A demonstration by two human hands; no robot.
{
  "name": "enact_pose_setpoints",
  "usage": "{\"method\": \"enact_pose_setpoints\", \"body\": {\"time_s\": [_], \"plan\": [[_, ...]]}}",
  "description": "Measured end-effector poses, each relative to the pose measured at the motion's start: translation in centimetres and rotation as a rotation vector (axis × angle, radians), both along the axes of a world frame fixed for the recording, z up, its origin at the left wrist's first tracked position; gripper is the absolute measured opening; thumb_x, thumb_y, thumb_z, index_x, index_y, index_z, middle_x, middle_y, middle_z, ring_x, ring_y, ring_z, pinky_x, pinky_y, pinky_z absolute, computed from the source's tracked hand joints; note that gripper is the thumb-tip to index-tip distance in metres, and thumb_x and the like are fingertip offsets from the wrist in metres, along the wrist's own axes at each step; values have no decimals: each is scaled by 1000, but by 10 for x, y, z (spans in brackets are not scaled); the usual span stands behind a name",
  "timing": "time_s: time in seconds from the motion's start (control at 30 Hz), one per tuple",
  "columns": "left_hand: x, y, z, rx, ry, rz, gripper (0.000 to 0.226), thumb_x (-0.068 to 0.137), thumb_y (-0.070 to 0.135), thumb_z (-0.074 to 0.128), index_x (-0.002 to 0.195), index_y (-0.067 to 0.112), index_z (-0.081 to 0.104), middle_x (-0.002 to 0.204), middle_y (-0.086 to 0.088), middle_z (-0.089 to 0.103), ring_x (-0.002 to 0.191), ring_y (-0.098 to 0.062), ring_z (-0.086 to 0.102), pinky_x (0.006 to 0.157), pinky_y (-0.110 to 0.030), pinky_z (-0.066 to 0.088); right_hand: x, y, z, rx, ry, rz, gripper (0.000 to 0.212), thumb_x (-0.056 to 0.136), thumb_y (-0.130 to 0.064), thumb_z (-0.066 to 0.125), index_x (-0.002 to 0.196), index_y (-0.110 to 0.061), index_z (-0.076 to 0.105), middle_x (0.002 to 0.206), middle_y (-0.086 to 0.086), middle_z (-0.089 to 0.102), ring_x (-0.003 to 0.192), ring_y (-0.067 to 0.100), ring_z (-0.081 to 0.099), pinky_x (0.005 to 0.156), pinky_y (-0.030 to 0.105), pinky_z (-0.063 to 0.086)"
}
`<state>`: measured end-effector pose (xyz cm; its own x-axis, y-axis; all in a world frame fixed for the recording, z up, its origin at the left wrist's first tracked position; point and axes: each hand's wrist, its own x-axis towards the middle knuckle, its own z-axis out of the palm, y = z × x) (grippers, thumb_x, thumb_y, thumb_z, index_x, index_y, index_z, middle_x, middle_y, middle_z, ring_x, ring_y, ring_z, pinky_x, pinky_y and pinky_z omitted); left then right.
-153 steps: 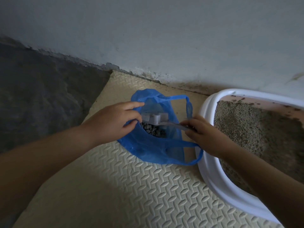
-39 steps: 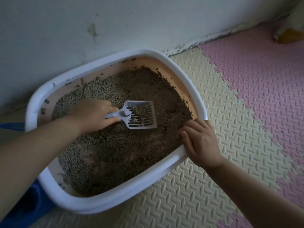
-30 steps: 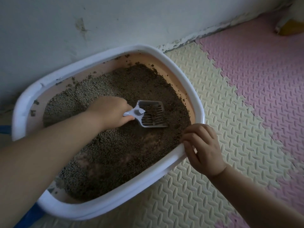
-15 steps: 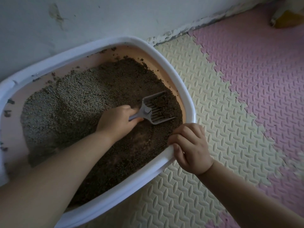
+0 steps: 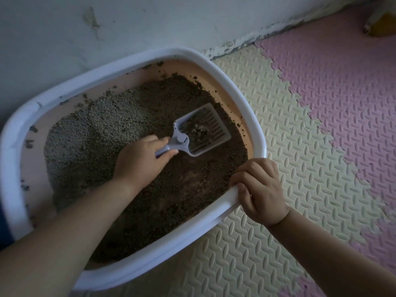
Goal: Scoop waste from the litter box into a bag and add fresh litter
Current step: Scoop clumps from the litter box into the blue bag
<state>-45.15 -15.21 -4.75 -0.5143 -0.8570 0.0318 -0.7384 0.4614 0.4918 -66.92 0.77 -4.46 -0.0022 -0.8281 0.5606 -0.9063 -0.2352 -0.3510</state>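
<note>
Litter box (image 5: 216,215), a white-rimmed plastic tray with a peach-coloured inner wall, sits on the floor against the wall, and I have both hands on or in it. My left hand (image 5: 139,161) is clamped round the handle of the pale grey slotted plastic scoop (image 5: 201,129), whose head rests on the litter at the right end of the tray. A few small clumps (image 5: 196,130) lie in the scoop. My right hand (image 5: 260,189) is closed over the near rim at the right corner, fingers curled inside, steadying the tray.

The grey-brown granular litter (image 5: 102,125) is heaped paler at the left and lies darker and thinner at the right, where I judge damp patches show near the base. The tray rests on cream embossed foam matting (image 5: 278,125), which joins pink matting (image 5: 342,82) further right. A strip of blue (image 5: 4,228) at the left edge may be the bag; I cannot confirm it.

Risks, in my judgement: the bag appears to lie on the far side of my left arm, so the carry crosses the tray and the rim. Tilting the scoop on that pass would drop clumps onto the matting. Lifting too fast would leave clean litter unsifted in the load.
</note>
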Motion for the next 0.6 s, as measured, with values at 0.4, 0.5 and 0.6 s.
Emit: {"method": "enact_pose_setpoints", "body": {"time_s": [0.4,0.5,0.6], "plan": [[19,6,27,16,-79,100,46,91,42,57,124,11,62,103,-1,62,84,-20,60,62,-27,38,2,1,2,29,6,-10,44,98,-22,30,75,-9,65,82,5,62,85,21,51,88,24,29],[21,8,31,66,-108,139,38,93,32,53,121,7,62,104,-8,60,82,-24,57,65,-30,42,3,1,2,38,8,-24,46,99,-22,29,75,-8,66,82,6,62,85,21,50,89,24,29],[18,3,36,144,-178,109,26,94,29,49,101,10,66,94,-12,64,71,-25,56,60,-36,43,4,1,2,33,6,-37,46,98,-22,29,74,-8,66,81,6,62,85,21,50,90,22,28]]}}
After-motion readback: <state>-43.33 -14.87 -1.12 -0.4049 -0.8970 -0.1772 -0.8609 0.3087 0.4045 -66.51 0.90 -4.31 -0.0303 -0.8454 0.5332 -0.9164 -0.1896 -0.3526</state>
